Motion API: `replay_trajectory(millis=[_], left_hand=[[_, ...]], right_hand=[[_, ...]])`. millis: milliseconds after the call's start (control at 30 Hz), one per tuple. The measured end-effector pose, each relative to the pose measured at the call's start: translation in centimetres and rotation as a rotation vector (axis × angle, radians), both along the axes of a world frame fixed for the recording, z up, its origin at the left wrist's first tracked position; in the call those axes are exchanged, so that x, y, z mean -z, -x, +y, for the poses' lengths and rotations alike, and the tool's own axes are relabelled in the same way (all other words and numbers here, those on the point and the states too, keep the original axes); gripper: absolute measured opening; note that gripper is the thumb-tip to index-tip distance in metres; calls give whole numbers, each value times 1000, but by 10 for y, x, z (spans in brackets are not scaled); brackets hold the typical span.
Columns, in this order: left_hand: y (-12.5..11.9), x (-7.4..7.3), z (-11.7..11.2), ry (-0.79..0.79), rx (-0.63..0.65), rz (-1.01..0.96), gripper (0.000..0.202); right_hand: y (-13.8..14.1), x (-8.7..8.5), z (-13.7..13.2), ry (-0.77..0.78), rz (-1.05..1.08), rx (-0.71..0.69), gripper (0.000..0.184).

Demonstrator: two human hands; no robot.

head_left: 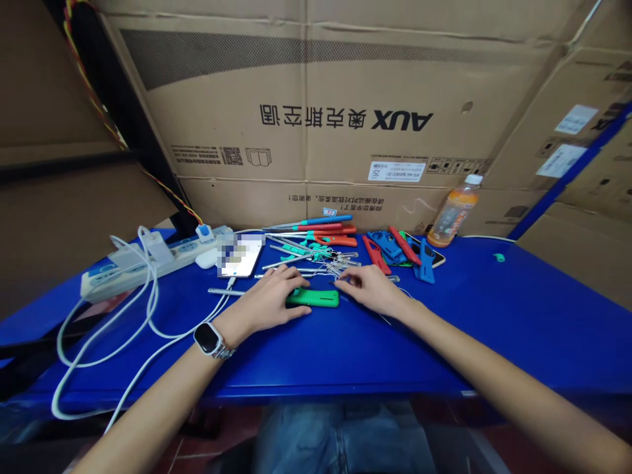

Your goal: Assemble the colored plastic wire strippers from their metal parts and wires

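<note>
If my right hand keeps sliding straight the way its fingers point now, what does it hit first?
The right hand points left and slightly away, toward the loose metal pieces lying just past its fingertips. It would likely meet those first; depth is hard to judge, so the green handle beside it might be brushed too.

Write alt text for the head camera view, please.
Two bare hands rest on a blue table: the left hand lies on a green handle, the right hand touches thin metal blades. Behind lie coloured handles, a phone, a power strip, a bottle and cardboard boxes.
</note>
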State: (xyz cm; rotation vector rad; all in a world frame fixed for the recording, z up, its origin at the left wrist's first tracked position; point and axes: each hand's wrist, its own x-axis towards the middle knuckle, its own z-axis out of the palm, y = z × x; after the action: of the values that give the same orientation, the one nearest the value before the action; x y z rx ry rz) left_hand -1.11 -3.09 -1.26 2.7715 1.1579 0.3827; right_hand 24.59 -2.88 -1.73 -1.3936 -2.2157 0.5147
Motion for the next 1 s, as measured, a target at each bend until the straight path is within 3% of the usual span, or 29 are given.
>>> replay_trajectory(millis=[100,200,300,400,467,567,633,733,867,1000], left_hand=[[3,2,-3,-9,54,15,29],[-2,-2,-7,-69,92,31,29],[-11,-10,-8,-146,141,36,29],[-19,-14,-6,-263,146,0,30],[-19,-15,-3,-387,58,-111,33],[-5,-14,3,-542,-188,-275,29],[11,-12,10,-502,-359,-182,17],[35,-6,27,-367,-538,38,29],[52,3,49,-242,-595,163,34],[52,3,54,-218,-582,161,33]], right_hand=[[5,2,-6,-40,-97,-10,32],[10,-6,-16,-189,-131,-23,41],[17,-11,-21,-254,-211,-188,57],[21,-9,-16,-224,-228,-276,52],[19,-8,-5,-226,-200,-220,44],[10,-9,15,-226,-173,-91,43],[3,-11,29,-185,-164,-52,42],[-2,-12,45,-202,-140,-28,38],[2,-7,57,-211,-124,-19,41],[4,-2,58,-226,-130,-21,40]])
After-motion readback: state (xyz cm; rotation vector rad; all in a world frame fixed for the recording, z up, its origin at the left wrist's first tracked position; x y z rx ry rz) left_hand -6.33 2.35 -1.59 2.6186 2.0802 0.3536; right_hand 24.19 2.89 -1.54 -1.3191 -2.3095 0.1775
